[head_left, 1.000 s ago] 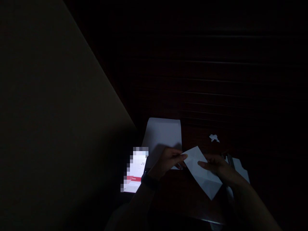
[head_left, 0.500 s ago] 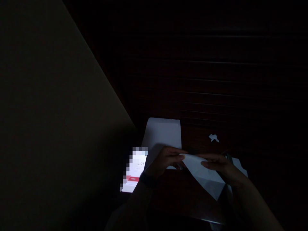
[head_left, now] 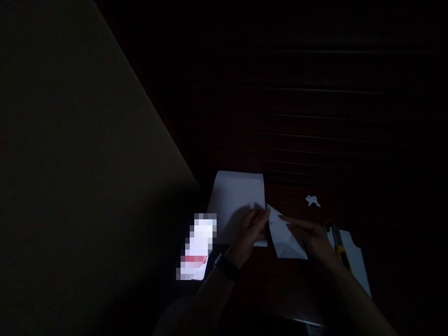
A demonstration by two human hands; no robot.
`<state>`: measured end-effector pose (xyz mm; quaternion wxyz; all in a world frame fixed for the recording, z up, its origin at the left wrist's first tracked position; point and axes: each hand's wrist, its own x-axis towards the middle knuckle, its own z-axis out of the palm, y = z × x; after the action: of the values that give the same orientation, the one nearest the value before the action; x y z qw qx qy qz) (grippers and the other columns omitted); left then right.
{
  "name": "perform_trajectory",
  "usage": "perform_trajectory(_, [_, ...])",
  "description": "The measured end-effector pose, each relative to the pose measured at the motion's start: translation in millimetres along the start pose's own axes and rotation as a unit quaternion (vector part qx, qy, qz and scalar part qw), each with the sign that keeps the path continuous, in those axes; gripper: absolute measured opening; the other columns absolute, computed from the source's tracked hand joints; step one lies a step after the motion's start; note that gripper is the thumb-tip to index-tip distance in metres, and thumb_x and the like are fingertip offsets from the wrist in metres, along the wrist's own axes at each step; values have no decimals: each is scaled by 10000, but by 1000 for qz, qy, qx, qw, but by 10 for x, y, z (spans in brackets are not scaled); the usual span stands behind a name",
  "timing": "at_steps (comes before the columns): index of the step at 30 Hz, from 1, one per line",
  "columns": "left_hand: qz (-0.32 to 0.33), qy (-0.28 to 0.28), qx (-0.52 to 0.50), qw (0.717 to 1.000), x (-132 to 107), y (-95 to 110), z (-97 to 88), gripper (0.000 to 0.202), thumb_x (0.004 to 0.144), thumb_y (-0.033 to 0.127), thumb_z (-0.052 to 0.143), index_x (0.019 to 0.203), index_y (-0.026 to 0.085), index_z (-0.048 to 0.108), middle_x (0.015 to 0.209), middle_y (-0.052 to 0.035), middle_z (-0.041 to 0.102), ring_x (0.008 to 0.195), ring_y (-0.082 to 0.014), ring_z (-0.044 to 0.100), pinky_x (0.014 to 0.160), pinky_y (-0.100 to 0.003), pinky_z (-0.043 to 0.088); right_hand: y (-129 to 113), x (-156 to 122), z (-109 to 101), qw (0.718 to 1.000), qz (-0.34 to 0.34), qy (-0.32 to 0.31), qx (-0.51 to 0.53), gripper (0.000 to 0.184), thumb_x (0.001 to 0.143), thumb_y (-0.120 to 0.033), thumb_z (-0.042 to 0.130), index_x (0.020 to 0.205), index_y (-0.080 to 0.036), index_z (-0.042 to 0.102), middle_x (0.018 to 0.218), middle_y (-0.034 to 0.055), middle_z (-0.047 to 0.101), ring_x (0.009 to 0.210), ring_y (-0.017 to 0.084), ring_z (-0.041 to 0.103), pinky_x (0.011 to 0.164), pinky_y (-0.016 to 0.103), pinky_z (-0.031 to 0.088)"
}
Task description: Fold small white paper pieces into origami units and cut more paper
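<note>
And here it is, the white folded paper [head_left: 285, 240], right between the two hands: a slim pointed top, a broader lower end, pale faces, and crease lines meeting near the bottom. It sits over the dark bench [head_left: 273, 298], just right of the flat white sheet [head_left: 238, 193]; whether it touches the wood, I can't tell. The left hand [head_left: 250, 229], dark band [head_left: 227, 268] at the wrist, pinches the upper left edge between thumb and curled fingers. Over on the other side, the right hand [head_left: 313, 238] has forefinger and thumb against the right edge, and I can't tell whether they grip or merely press.

Let's count them: one folded paper in play, one flat sheet, one small folded white piece [head_left: 312, 201] beyond the right hand, one yellow-and-black cutter [head_left: 343, 252] lying over white paper [head_left: 359, 263] at the right, one glowing screen [head_left: 199, 245] at the left.

And what a change from half a second ago! The long lower corner that dangled toward the bench's near edge is gone from there; the bottom now ends higher, in a short straight edge. The left fingers have curled tighter, and more of the cutter shows.
</note>
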<state>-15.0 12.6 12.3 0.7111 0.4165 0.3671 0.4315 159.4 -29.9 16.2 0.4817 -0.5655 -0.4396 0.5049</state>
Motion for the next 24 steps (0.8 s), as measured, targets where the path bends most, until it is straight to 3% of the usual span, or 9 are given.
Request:
perform_trajectory(3, [37, 29, 85, 995, 35, -94, 5, 342, 723, 474, 637, 689, 140, 571, 641, 6, 542, 566, -91, 517, 475, -187, 363, 29, -2, 56, 999, -27, -11, -28, 332, 762, -359, 611, 1044, -204, 691, 952, 67, 718, 849, 240, 641, 741, 336, 477])
perform_trajectory(5, [62, 42, 116, 990, 50, -128, -12, 348, 719, 472, 640, 652, 137, 575, 610, 11, 531, 558, -88, 494, 486, -192, 349, 32, -6, 69, 999, -29, -20, -31, 329, 750, -359, 626, 1036, -212, 694, 942, 61, 720, 826, 233, 645, 711, 320, 484])
perform_trajectory(8, [70, 37, 114, 990, 51, -137, -36, 339, 719, 465, 642, 656, 136, 590, 625, 5, 552, 573, -94, 499, 515, -202, 356, 13, -11, 73, 1000, -24, -15, 5, 391, 700, -382, 684, 1058, -226, 681, 958, 61, 716, 777, 226, 654, 647, 305, 494])
perform_trajectory(11, [67, 24, 109, 992, 38, -130, -47, 327, 695, 442, 673, 637, 128, 604, 596, 7, 552, 557, -93, 494, 524, -210, 357, -10, -11, 69, 999, -26, 3, 32, 450, 677, -398, 714, 1084, -211, 665, 1007, 85, 702, 837, 251, 652, 683, 331, 504])
perform_trajectory(15, [66, 26, 107, 992, 37, -132, -44, 285, 663, 394, 713, 629, 124, 628, 601, -2, 575, 571, -102, 507, 546, -220, 372, 9, 9, 42, 999, -31, 34, -5, 373, 700, -420, 695, 990, -186, 708, 954, 92, 718, 873, 266, 647, 755, 357, 494])
perform_trajectory(21, [64, 62, 67, 994, 64, -131, -18, 226, 605, 326, 763, 683, 139, 664, 676, -28, 642, 634, -132, 573, 594, -238, 429, 90, 41, 14, 995, 2, 82, -49, 366, 693, -468, 674, 909, -178, 732, 825, 81, 736, 722, 263, 667, 607, 337, 508])
perform_trajectory(24, [72, 77, 44, 993, 56, -114, 2, 223, 599, 295, 770, 734, 152, 665, 713, -21, 649, 666, -126, 581, 601, -224, 434, 107, 50, 22, 993, -4, 108, -56, 356, 668, -460, 699, 881, -177, 736, 833, 83, 736, 761, 273, 667, 642, 345, 512])
